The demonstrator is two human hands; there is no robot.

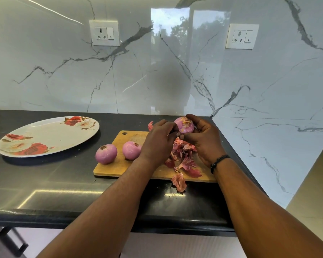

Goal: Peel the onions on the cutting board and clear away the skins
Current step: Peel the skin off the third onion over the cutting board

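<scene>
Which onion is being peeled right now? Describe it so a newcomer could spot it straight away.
Find the wooden cutting board on the black counter. Above its far right corner, the left hand and right hand hold one onion in the air. Unlike the two onions resting on the board's left side, it still wears papery flecks.
</scene>
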